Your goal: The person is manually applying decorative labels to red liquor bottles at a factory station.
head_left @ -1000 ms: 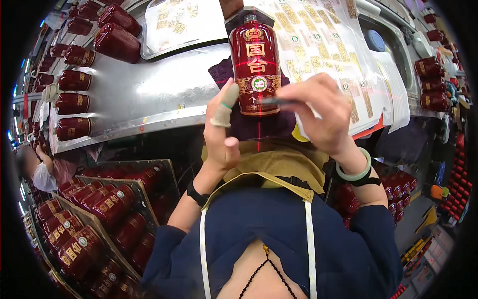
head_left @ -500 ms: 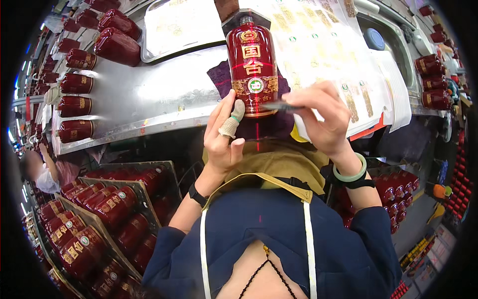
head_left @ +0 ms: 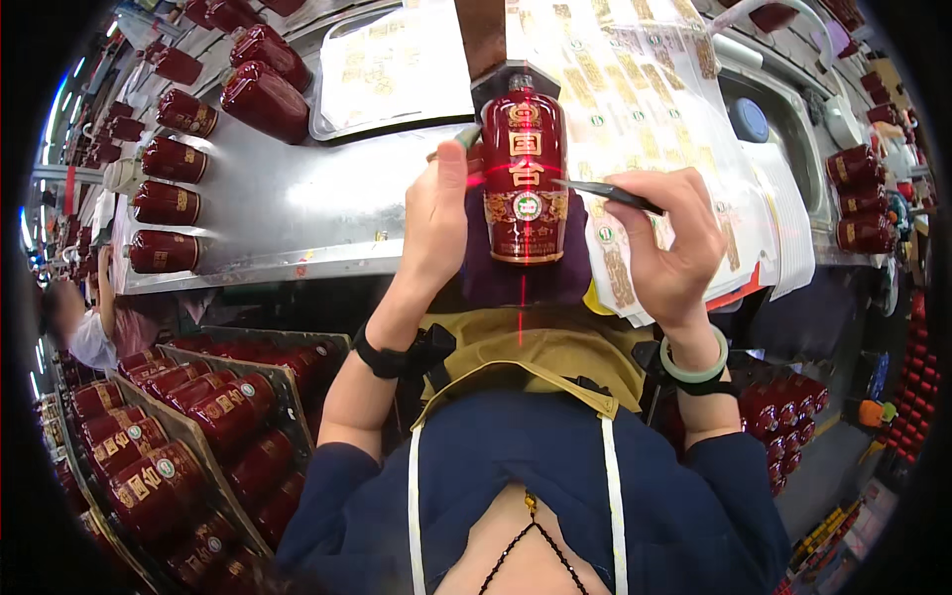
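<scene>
Worktop (head_left: 258,218), sheet of gold labels (head_left: 684,149) at one o'clock, dark red bottle (head_left: 524,174) at twelve.
My left fingers (head_left: 451,171) are at the bottle's nine o'clock, their grip I cannot tell; my right fingers (head_left: 650,182), towards four, pinch dark tweezers (head_left: 617,194).

A steep look down from a person's head: my left fisheye camera faces the desk (head_left: 297,218).
I watch from afar through one of two side-by-side lenses; the wearer's navy shirt (head_left: 555,466) looms close along the bottom, the desk lies beyond, and edges bend toward a dark rim.
</scene>
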{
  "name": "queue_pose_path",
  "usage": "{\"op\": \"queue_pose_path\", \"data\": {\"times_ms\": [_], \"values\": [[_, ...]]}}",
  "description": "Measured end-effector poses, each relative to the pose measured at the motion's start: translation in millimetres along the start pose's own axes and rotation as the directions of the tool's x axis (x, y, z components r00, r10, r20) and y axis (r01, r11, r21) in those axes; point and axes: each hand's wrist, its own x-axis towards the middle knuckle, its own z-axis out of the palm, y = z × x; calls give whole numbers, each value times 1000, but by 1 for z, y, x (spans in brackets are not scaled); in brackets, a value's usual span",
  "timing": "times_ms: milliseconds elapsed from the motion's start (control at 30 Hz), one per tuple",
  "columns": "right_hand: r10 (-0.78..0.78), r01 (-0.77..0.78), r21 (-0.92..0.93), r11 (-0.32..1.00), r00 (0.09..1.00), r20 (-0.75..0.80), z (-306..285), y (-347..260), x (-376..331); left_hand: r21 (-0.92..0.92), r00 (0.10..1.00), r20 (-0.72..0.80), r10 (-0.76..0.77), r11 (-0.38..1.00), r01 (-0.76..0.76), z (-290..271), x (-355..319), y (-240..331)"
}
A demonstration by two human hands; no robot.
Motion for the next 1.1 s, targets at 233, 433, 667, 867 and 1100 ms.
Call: {"op": "queue_pose_path", "data": {"times_ms": [233, 433, 667, 867, 1100], "values": [[219, -207, 77, 975, 950, -220, -6, 6, -11, -265, 944, 169, -284, 909, 321, 4, 48, 6], [302, -280, 115, 953, 904, -303, -4, 14, -22, -399, 877, 337, -342, 792, 462, 8, 60, -1], [425, -433, 251, 866, 901, 88, -7, 8, -52, -392, 878, 333, -344, 796, 461, -5, 67, -11], [230, -254, 95, 962, 950, 212, 30, 10, -64, -513, 856, 425, -293, 702, 495, -6, 67, -29], [129, -134, 32, 990, 982, 137, 27, 4, -68, -507, 761, 456, -462, 568, 649, -12, 49, 0]]}}
